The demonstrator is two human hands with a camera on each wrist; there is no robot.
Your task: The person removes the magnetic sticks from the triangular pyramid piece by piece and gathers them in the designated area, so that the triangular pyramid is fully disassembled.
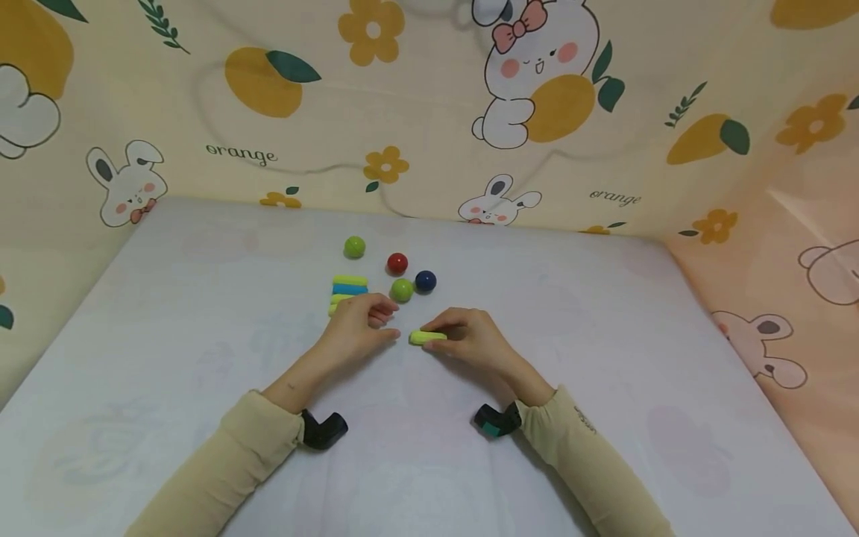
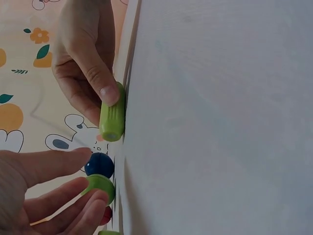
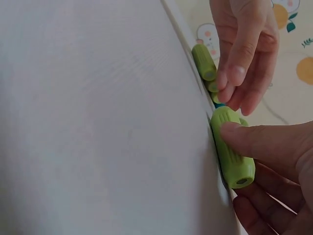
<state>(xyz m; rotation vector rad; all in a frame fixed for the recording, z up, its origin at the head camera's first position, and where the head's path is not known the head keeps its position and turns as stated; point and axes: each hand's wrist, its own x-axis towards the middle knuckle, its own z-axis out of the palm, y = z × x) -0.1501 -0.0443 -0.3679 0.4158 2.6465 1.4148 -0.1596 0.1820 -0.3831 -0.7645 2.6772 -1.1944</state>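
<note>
My right hand (image 1: 478, 341) pinches a short yellow-green toy rod (image 1: 427, 338) between thumb and fingers, low over the white table. Ribs run along the rod (image 3: 233, 147) in the right wrist view, and a grey disc is set in its end. To its left, my left hand (image 1: 356, 328) holds nothing, its fingers loosely bent and apart from the thumb. Behind that hand lies a row of rods, partly hidden by it; a blue rod (image 1: 350, 289) sits among yellow-green ones (image 1: 350, 280).
Beyond the hands stand a green ball (image 1: 402, 290) beside a dark blue ball (image 1: 426, 281), a red ball (image 1: 397, 263) and another green ball (image 1: 354, 247) farther back. A printed cloth wall (image 1: 429, 112) rises behind the white table (image 1: 604, 335).
</note>
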